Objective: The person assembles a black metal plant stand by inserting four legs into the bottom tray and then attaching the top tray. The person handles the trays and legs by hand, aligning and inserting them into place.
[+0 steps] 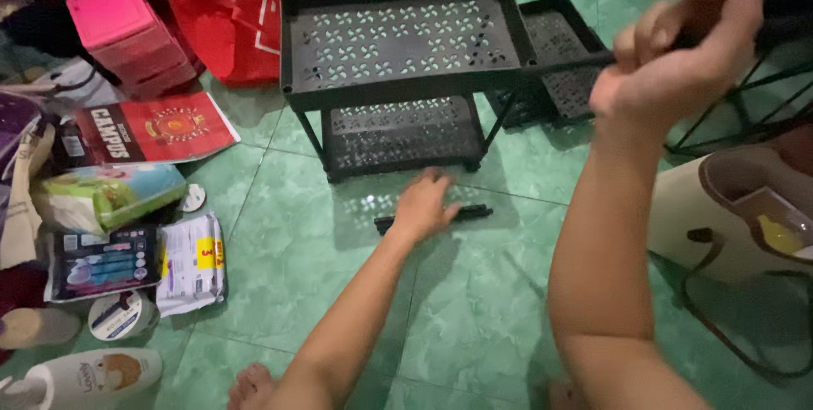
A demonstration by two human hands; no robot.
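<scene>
A black plastic rack with two perforated shelves (pixel 398 37) stands on the green tiled floor. My left hand (pixel 426 204) reaches down and rests on black rods (pixel 474 212) lying on the floor just in front of the rack. My right hand (pixel 677 54) is raised at the upper right with its fingers closed around a thin black rod (pixel 567 63) that points toward the rack's right corner. Behind the rack, another black perforated shelf (pixel 559 46) lies on the floor.
At left lie a pink box (pixel 127 33), a red bag (pixel 229 3), a red booklet (pixel 157 129), soft packets (pixel 106 194), a tape roll (pixel 118 315) and a white bottle (pixel 93 376). A beige bag (pixel 711 224) with a dark strap sits at right, near a black wire frame (pixel 745 96).
</scene>
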